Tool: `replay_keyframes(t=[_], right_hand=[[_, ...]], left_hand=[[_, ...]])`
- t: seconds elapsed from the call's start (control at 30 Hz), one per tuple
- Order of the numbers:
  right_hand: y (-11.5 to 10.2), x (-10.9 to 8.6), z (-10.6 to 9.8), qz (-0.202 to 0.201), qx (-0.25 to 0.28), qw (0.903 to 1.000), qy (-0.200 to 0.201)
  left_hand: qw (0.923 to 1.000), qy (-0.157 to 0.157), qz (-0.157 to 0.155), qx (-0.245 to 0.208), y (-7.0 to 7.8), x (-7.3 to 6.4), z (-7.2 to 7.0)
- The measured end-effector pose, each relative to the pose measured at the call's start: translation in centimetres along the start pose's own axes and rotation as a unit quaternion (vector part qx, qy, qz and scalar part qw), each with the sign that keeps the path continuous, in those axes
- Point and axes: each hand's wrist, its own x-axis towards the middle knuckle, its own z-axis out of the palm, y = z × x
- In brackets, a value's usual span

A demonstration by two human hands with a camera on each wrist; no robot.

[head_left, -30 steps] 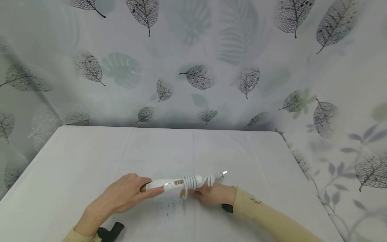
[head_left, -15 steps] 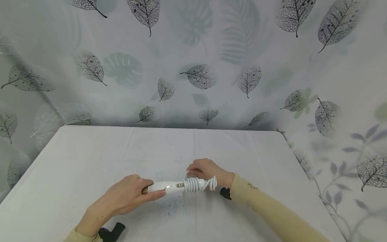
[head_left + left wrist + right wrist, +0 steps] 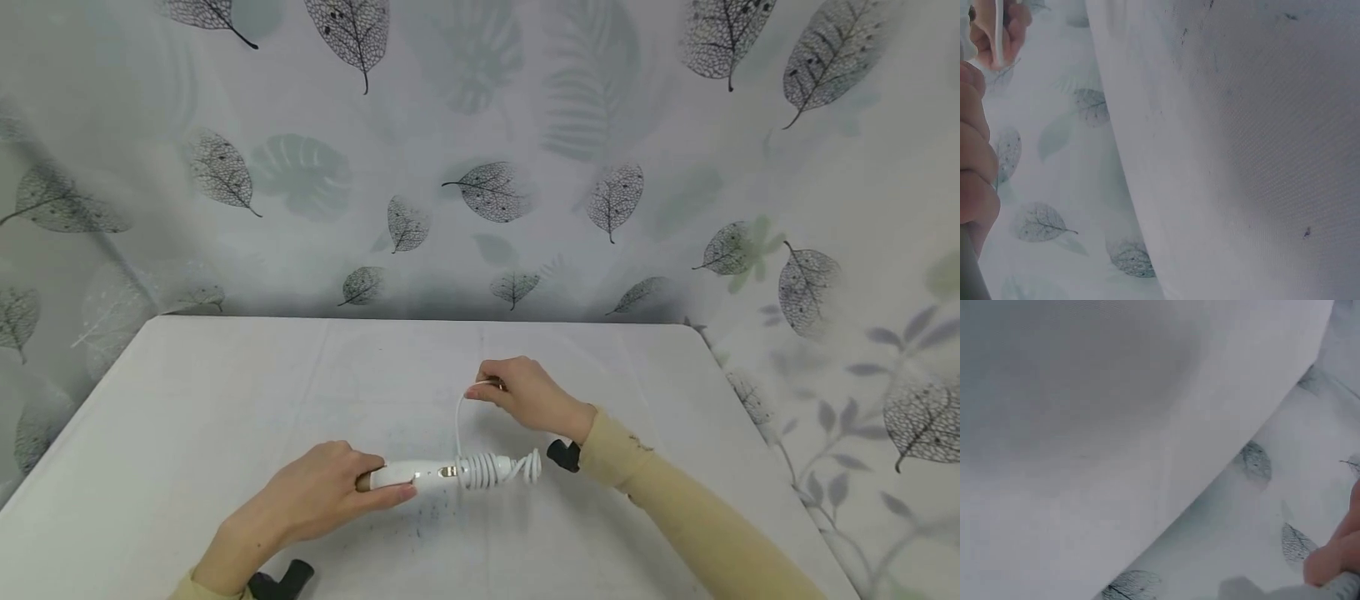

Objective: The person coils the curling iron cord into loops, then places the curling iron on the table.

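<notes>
My left hand (image 3: 315, 487) grips a white hair iron (image 3: 416, 473), a slim wand with a small gold panel, by its left end, where a brownish part shows. A white cord (image 3: 483, 472) is wound in several turns around its right half, with loose coils beyond the tip. Above it, my right hand (image 3: 528, 393) pinches a length of the cord, which runs up from the coils. In the left wrist view, curled left fingers (image 3: 975, 156) show at the edge. Right fingers (image 3: 1332, 559) appear beside a white ridged piece (image 3: 1344, 586) in the right wrist view.
A white-covered table (image 3: 262, 383) with small dark specks lies under both hands. Leaf-patterned fabric (image 3: 480, 108) rises behind and along the sides. Black mounts (image 3: 281, 579) sit on both wrists.
My right hand has moved from behind the hair iron's right end up and away, drawing a length of cord upward. The left hand holds the iron slightly lower in view.
</notes>
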Motion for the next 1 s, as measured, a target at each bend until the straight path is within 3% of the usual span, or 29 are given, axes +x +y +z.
replay_keyframes(t=[0.3,0.53,0.7,1.0], right_hand=[[-2.4,-0.1,-0.9,-0.074,-0.014,0.9936,0.085],[-4.4,-1.1,-1.1,-0.174,-0.015,0.9748,0.139],[-5.9,-2.5,-0.9,-0.229,-0.032,0.9605,0.155],[-7.6,-5.6,0.3,-0.261,-0.027,0.9516,0.161]], left_hand=[[0.9997,0.001,-0.018,0.014,0.2,0.3,0.1],[0.9996,0.007,-0.019,0.022,-0.1,0.5,0.4],[0.9993,-0.006,-0.036,0.003,-0.3,0.7,0.2],[0.9966,-0.021,-0.079,-0.011,-0.7,0.8,-0.3]])
